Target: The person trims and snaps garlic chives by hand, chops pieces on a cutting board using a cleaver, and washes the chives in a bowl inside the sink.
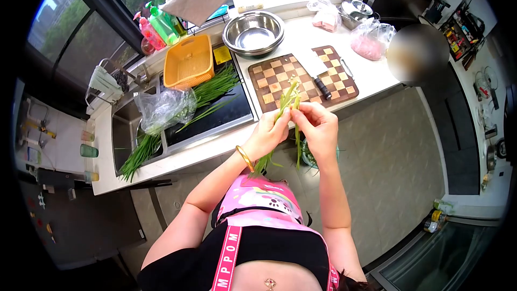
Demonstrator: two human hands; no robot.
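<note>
Between my two hands, in front of the counter, is a small bunch of garlic chives (291,98), pale ends up and green leaves hanging below. My left hand (267,132), with a gold bangle at the wrist, is closed around the bunch. My right hand (320,128) pinches at some of the stems, thumb and finger together. Beyond them lies a checkered wooden cutting board (263,71). A cleaver (309,64) rests across it, black handle toward me. More chives (218,84) lie over the sink area at left, partly under a clear plastic bag (164,109).
An orange basket (189,63) sits behind the loose chives, beside stacked metal bowls (253,31). Bags of pinkish food (369,43) stand at the counter's right. Below my hands is a partly hidden bin (308,156). Soap bottles (160,24) line the window.
</note>
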